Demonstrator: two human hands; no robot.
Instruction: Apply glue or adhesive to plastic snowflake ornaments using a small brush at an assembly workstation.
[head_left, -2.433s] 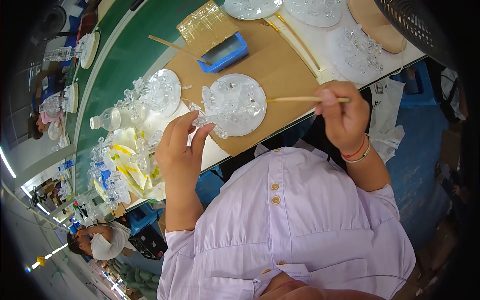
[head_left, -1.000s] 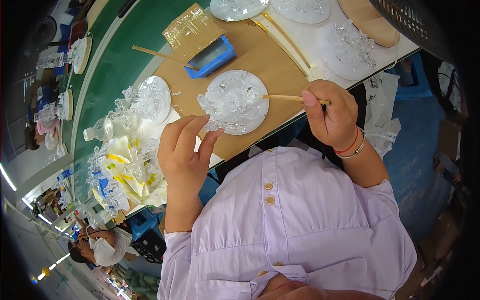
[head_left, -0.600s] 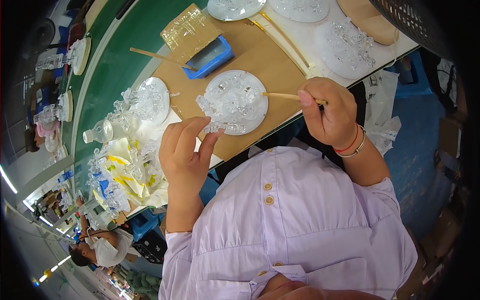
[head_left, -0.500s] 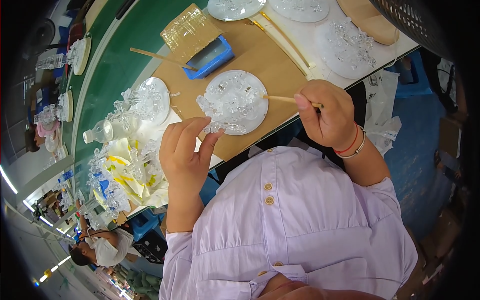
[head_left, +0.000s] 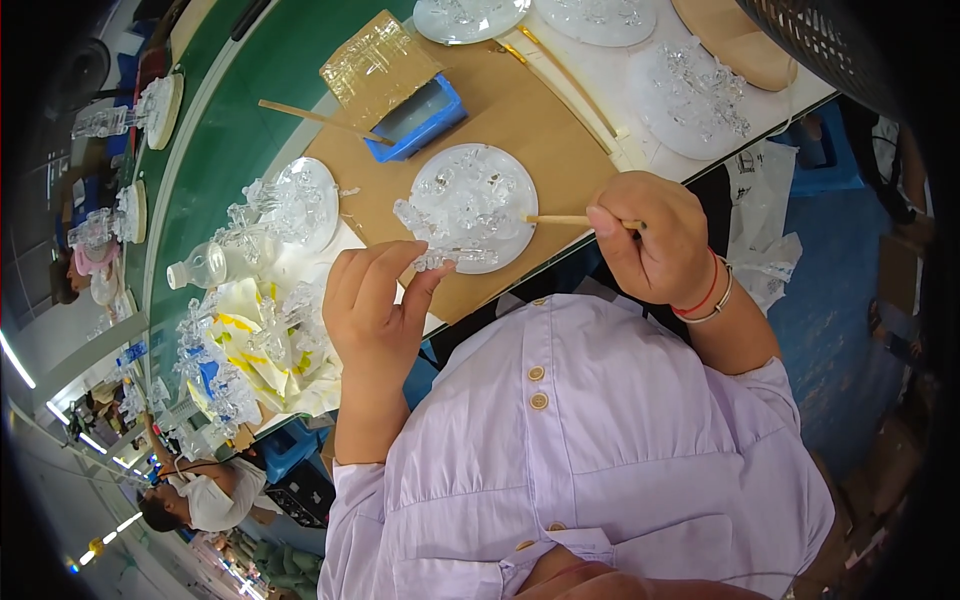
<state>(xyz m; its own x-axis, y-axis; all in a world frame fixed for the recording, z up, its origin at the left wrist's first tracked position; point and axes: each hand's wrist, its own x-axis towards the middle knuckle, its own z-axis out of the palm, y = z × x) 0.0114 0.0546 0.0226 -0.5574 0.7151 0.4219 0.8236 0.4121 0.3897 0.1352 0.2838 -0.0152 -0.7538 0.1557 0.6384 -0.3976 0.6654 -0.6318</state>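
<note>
the stick gripped in the right hand shifted toward the front edge of the desk, nearer the piece the left hand pinched.

1. White plastic bag, just right of the right grip: small dark printed marks near its upper end, too small to read.
2. Crumpled white sheet, left of the left grip: yellow and green marks, too unclear to tell as lettering.
3. Nothing else legible.
</note>
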